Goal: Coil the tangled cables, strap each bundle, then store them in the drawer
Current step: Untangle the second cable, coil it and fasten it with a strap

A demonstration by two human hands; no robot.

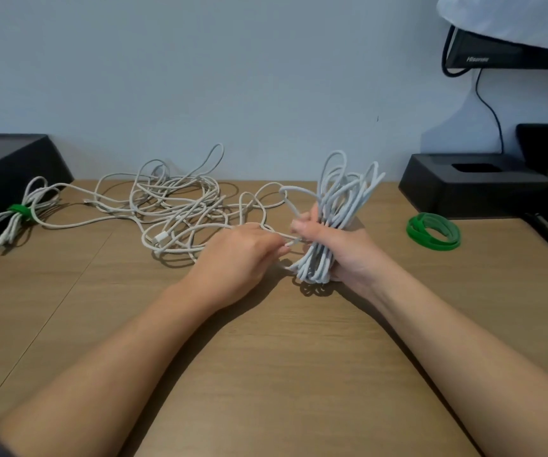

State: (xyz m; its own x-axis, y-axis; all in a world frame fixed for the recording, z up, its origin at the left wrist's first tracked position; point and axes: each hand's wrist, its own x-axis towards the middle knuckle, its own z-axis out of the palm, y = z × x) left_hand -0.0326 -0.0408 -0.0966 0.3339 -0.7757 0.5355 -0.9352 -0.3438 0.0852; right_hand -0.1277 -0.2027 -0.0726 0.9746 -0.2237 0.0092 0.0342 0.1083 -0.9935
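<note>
Mid-coiling: right hand [338,245] grips a cable bundle [338,212], left hand [243,255] pinches its loose strand [286,240]; a green strap [432,230] likely comes next.

We are looking at a wooden table [266,357] running up against a pale blue wall [200,77]. A black box [9,166] is sitting at its far left, and a black stand [447,192] at its far right. Above, a dark screen [496,54] is hanging under a white cover [513,18], a black cord [501,140] trailing down
</note>
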